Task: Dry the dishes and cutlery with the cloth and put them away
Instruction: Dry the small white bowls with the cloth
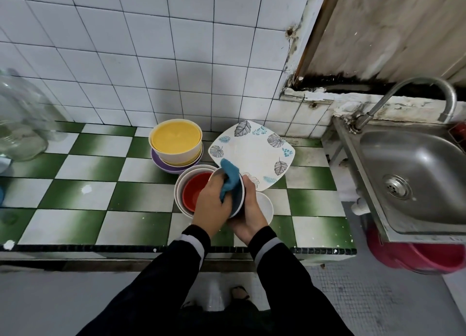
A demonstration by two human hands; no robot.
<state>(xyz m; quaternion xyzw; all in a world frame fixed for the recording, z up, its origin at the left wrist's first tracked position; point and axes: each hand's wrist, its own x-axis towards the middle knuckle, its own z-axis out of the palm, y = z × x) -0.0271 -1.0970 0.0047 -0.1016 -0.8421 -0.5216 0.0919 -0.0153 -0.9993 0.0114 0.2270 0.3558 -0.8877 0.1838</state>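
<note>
My right hand [251,209] grips a small dark-grey bowl [238,199] with a white rim, tilted on its side above the counter. My left hand [214,202] holds a blue cloth [230,175] pressed into that bowl. Just left of my hands sits a red bowl [195,189] nested in white bowls. Behind them a yellow bowl [176,136] is stacked on a purple one [161,165]. A square white plate [254,154] with leaf prints lies to the right. A white dish [267,205] peeks out under my right hand.
The green-and-white tiled counter [100,184] runs left, with clear glass jars [17,123] at its far left end. A steel sink [416,174] with a curved tap [428,88] stands on the right, above a red bucket [423,257]. A tiled wall rises behind.
</note>
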